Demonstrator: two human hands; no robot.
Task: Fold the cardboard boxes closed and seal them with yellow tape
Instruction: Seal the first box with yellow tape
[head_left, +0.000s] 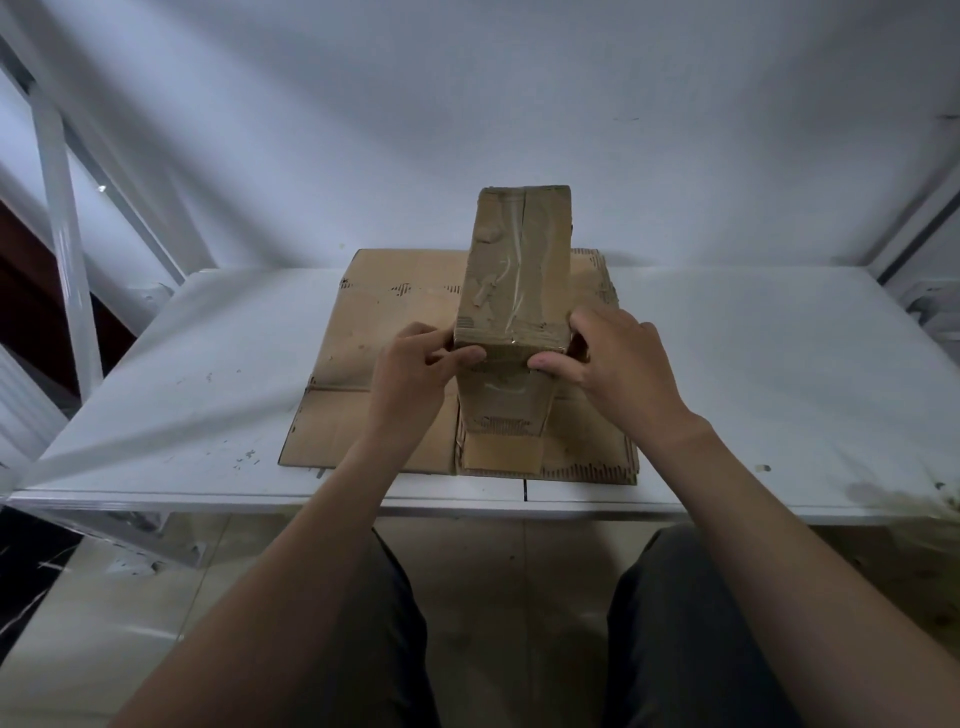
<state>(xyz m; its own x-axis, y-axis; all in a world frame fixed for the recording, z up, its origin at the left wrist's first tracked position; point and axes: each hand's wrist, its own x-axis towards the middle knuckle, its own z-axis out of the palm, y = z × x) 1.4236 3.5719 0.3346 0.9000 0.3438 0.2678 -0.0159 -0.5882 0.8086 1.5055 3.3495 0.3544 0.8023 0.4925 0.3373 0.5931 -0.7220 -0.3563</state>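
A narrow brown cardboard box (517, 260) stands on top of flattened cardboard sheets (363, 338) on the white table (753, 374). Its top flaps are folded shut, and glossy tape runs along the top seam and down over the near end. My left hand (415, 374) grips the box's near left corner, thumb on the front face. On the near right corner, my right hand (618, 364) holds the box the same way, thumb pressing the taped front edge. No tape roll is in view.
White metal frame bars (57, 182) rise at the left, and another bar stands at the far right. A white wall backs the table. The table surface is scuffed, with dark marks near its right front edge (883, 499). My legs show below the table.
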